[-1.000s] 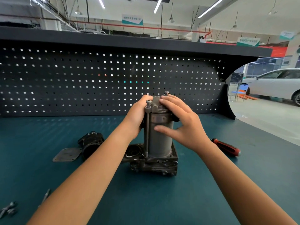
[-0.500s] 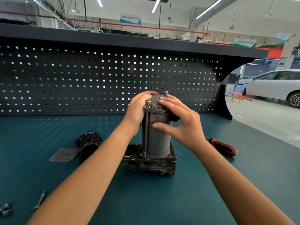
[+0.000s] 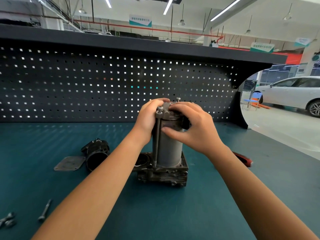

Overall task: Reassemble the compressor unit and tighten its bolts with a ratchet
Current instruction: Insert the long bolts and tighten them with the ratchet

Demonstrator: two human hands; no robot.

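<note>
While our left hand (image 3: 149,116) and right hand (image 3: 195,129) both grip the top of the compressor unit (image 3: 167,153), upright on the counter (image 3: 155,213), we seem to be seating its long bolts (image 3: 158,135), so next one hand must fetch the red-handled tool (image 3: 242,159) for tightening.

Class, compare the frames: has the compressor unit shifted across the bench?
No. The compressor unit keeps the same spacing from the flat cover plate and black housing to its left.
</note>
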